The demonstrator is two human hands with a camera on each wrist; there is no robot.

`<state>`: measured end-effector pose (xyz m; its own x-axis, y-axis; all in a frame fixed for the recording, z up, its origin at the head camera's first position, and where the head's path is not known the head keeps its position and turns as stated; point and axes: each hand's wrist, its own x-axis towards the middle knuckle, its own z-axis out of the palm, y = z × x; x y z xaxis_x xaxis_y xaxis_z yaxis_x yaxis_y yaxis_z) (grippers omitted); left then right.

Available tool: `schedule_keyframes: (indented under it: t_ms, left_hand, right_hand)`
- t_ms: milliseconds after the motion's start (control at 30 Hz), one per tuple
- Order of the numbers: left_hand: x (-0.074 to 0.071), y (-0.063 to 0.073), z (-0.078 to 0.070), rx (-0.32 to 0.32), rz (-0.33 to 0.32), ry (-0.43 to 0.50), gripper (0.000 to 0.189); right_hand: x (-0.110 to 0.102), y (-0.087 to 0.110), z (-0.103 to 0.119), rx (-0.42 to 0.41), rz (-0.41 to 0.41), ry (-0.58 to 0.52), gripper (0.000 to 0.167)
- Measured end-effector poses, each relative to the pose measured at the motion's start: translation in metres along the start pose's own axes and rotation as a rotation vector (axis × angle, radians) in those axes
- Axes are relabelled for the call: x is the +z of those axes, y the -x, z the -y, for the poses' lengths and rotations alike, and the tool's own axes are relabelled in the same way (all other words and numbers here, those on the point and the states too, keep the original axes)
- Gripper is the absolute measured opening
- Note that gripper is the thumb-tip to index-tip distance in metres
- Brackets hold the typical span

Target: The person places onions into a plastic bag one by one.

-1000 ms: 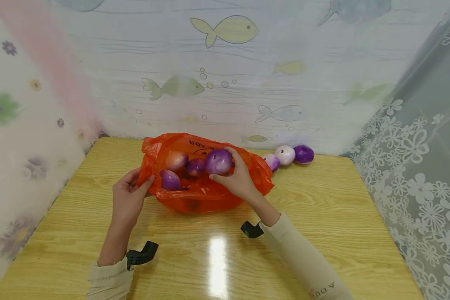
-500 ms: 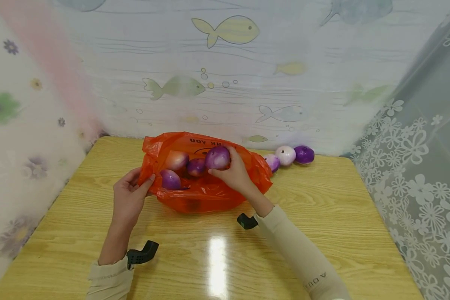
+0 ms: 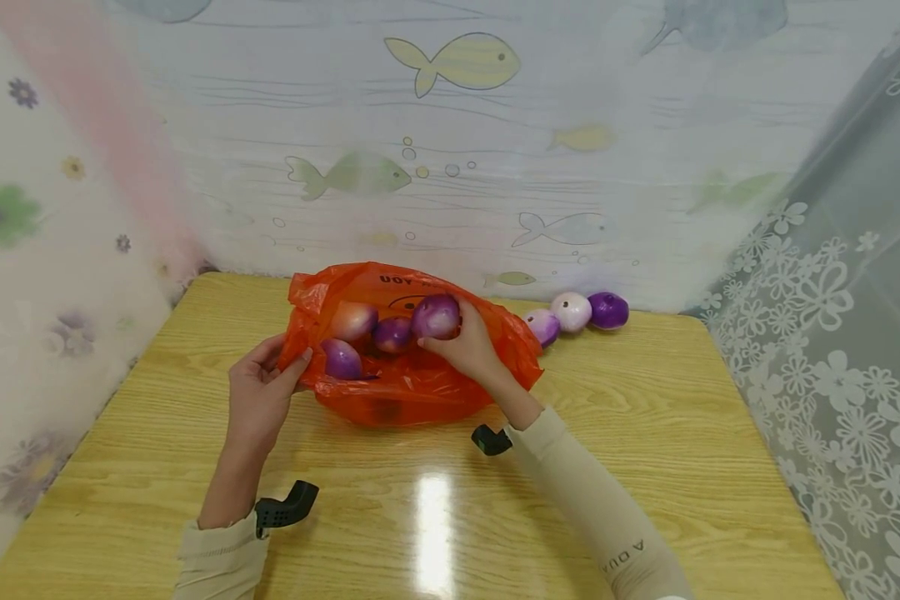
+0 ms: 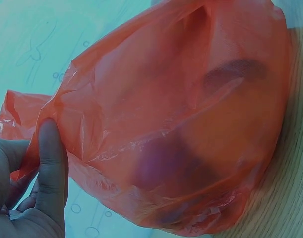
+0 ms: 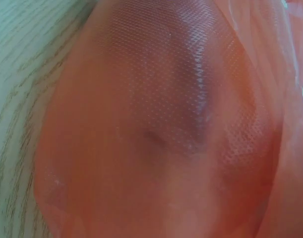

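An orange-red plastic bag (image 3: pixel 397 407) with dark printed letters lies wide-mouthed on the table, several onions inside it. My left hand (image 3: pixel 261 390) pinches the left rim of the bag between thumb and fingers; the left wrist view shows the thumb (image 4: pixel 51 168) pressed on the film. Within the bag's mouth, my right hand (image 3: pixel 474 348) grips a purple onion (image 3: pixel 435 317) at its right side. Beside that one lie a small dark purple onion (image 3: pixel 392 335), a pale orange-purple onion (image 3: pixel 354 321) and another purple onion (image 3: pixel 341 359). Bag film fills the right wrist view, hiding the right hand there.
To the right of the bag, along the table's back, a row holds a purple-white onion (image 3: pixel 543 327), a pale onion (image 3: pixel 570 312) and a dark purple onion (image 3: pixel 608 310). The wooden table (image 3: pixel 645 417) meets a fish-printed curtain (image 3: pixel 450 167) behind.
My right hand and the purple onion in it have risen slightly, and the right forearm has shifted a little left. The left hand keeps its hold on the bag's rim.
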<state>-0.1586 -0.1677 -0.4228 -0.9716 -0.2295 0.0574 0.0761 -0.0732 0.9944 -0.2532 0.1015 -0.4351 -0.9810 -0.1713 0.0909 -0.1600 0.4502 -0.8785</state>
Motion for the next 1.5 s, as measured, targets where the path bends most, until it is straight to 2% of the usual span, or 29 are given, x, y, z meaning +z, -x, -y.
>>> schedule_keyframes:
  t_ms: [633,733,1033,1267,1500]
  left_hand:
    - [0.004,0.006,-0.007,-0.005,0.001,-0.001,0.030]
    - [0.005,0.007,-0.008,-0.008,0.000,-0.003,0.030]
    - [0.005,0.007,-0.009,-0.011,-0.009,-0.006,0.030]
    - [0.005,0.008,-0.008,-0.002,-0.007,-0.008,0.031]
    - [0.004,0.008,-0.007,0.003,-0.002,0.008,0.028]
  right_hand:
    - [-0.008,0.009,0.005,0.066,-0.043,-0.034,0.074]
    - [-0.010,0.012,0.006,0.049,-0.043,-0.052,0.072]
    - [-0.019,0.026,0.010,-0.070,0.006,-0.106,0.073]
    - [-0.028,0.042,0.024,-0.080,0.070,-0.247,0.068]
    - [-0.041,0.055,0.037,-0.157,0.098,-0.414,0.067]
